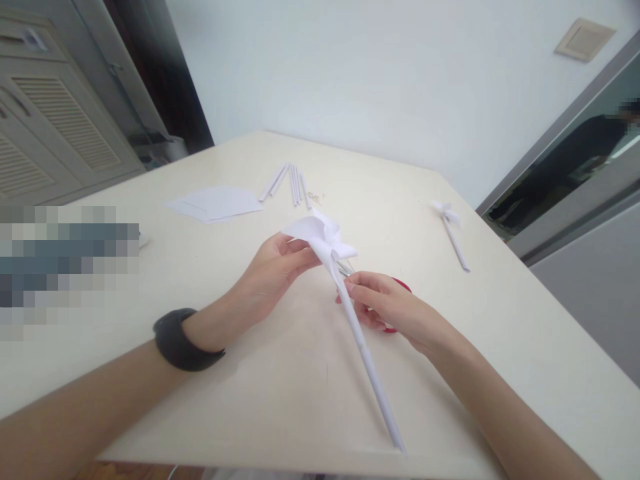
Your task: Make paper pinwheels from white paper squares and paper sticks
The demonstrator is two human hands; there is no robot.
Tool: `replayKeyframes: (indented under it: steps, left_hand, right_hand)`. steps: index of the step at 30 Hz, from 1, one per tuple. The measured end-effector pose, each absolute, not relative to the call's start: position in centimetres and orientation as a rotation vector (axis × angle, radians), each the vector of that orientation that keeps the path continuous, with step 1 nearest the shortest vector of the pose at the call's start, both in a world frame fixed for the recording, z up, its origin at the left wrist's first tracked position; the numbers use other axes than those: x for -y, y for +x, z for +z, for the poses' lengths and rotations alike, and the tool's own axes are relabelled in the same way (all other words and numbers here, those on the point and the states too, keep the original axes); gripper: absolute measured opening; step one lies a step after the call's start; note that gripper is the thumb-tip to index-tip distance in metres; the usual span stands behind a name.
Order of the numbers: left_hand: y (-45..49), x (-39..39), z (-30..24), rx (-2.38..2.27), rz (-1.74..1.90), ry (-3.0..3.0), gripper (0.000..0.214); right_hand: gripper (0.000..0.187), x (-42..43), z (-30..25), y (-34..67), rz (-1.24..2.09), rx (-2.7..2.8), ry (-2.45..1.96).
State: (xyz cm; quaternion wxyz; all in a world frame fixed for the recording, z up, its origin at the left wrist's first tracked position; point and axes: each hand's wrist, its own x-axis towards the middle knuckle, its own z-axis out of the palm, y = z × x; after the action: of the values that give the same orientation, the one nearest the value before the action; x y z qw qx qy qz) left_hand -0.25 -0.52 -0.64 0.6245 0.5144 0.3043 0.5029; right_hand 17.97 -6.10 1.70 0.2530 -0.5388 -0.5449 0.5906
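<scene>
A white paper pinwheel (327, 237) slants across the middle of the table, its rolled-paper stick (367, 360) running down toward the front edge. My left hand (280, 267), a black band on its wrist, is closed on the pinwheel's folded blades from the left. Red-handled scissors (390, 330) are in my right hand (383, 300), which is closed around them. The metal blades of the scissors show just behind the top of the stick. My right fingertips are close against the stick; whether they also grip it is hard to tell.
A second paper pinwheel (453, 230) lies at the right. Several rolled paper sticks (295, 185) and white paper sheets (220, 203) lie at the back. Small brass-coloured bits (313, 197) are beside the sticks. A wall borders the white table (240, 420); a person (565, 167) appears at far right.
</scene>
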Motion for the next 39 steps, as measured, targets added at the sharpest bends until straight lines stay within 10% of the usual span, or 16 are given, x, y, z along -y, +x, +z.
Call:
replayKeyframes:
  steps: [39]
  left_hand:
    - [-0.5,0.3,0.1,-0.588,1.038,1.109,0.007]
  right_hand:
    - [0.023,5.8,2.9,18.6,1.506,1.746,-1.295]
